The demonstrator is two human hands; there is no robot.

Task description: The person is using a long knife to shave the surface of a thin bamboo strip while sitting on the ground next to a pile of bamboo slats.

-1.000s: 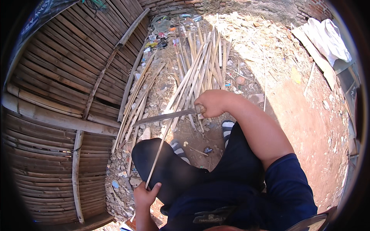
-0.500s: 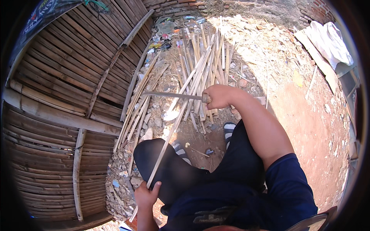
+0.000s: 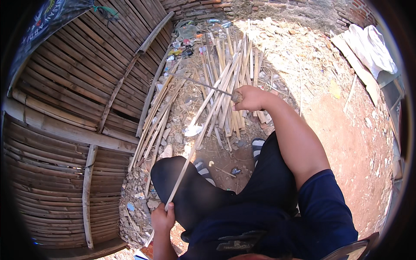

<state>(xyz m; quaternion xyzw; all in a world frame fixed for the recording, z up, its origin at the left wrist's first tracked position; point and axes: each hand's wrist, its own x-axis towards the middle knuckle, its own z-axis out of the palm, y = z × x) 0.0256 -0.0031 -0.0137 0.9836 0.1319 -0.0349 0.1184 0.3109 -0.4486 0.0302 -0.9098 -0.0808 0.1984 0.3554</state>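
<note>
My left hand (image 3: 163, 218) is closed round the lower end of a long pale bamboo strip (image 3: 183, 172). From there the strip slants up across my left knee and over the heap of bamboo strips (image 3: 229, 97) ahead of me. Beyond my knees my right hand (image 3: 250, 98) grips the handle of a machete (image 3: 201, 82). Its long, thin blade points left and slightly away, crossing above the strips. Whether the blade touches the held strip cannot be told.
On the left stands a bamboo slat wall (image 3: 86, 65), with more loose strips (image 3: 158, 130) lying along its foot. A brick wall (image 3: 260, 11) closes the far side. At the far right a white sheet (image 3: 366, 50) hangs by a board (image 3: 357, 65). My sandals (image 3: 203, 171) rest on littered ground.
The machete has tilted, its tip rising farther away and its blade now seen more edge-on. My right hand has shifted slightly right and away. My left hand keeps its hold on the strip.
</note>
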